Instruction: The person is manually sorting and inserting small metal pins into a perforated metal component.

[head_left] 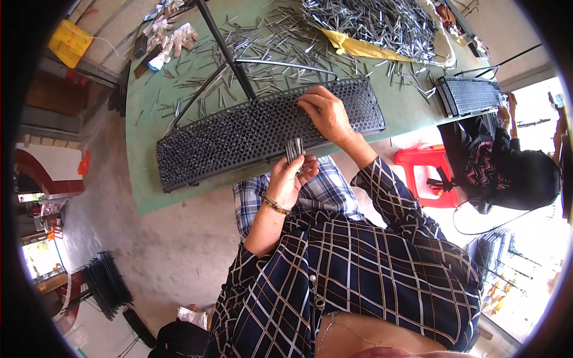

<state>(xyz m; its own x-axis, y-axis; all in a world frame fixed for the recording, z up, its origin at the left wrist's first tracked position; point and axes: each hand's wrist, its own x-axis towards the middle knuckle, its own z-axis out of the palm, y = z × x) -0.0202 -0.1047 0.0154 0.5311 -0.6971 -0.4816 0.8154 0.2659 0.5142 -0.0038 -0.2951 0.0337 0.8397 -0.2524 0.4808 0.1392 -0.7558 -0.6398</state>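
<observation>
A long black panel (pixel 239 136) full of round holes lies tilted along the near edge of the green table. Dark pieces stick in many holes on its left part, while the holes round the middle look open. My left hand (pixel 289 179) is closed round a small bundle of thin grey metal strips (pixel 293 149), their ends pointing up just in front of the panel. Over the panel's right half, my right hand (pixel 329 114) has its fingers pinched down at the holes. Whatever is between those fingertips is hidden.
Loose strips (pixel 239 45) litter the green table (pixel 146 128); a big heap (pixel 382 27) lies in an open sack with a yellow edge (pixel 358 49). A metal stand (pixel 224 45) rises behind the panel. Gloves (pixel 179 39) lie far left. Right, another person (pixel 495 155) works at a similar panel (pixel 471 95) near a red stool (pixel 427 173).
</observation>
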